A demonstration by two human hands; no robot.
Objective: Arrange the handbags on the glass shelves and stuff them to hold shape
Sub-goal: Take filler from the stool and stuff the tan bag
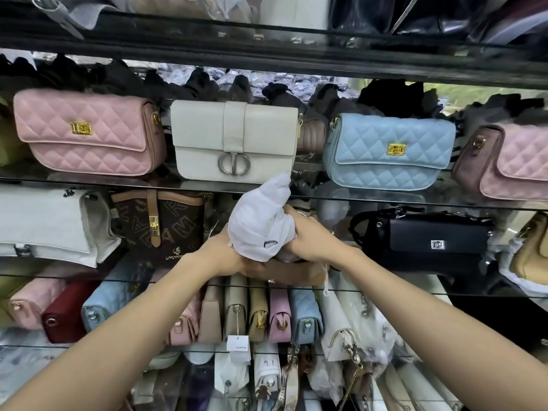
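Above the fingers, on the glass shelf (370, 198): pink quilted bag (86, 132) far up-left, cream bag (234, 140) straight above with its silver clasp, blue quilted bag (388, 149) up-right, second pink bag (510, 161) at the far right edge

Level with the fingers, one shelf down: white bag (50, 223) and brown monogram bag (160, 223) off to the left, black bag (427, 238) off to the right

Below the fingers: row of small bags (237, 310) standing on end, side by side, with a white tag (238, 343) hanging among them

Between the two sets of fingers: white stuffing bundle (258, 221), bunched, its pointed top reaching the cream bag's lower right corner; under it a tan handbag (296, 272), mostly hidden

Left hand (225, 253): fingers curled under the bundle and the tan handbag, gripping from the left; exact hold partly hidden

Right hand (308, 235): fingers curled over the bundle's right side, pressing it down toward the tan handbag
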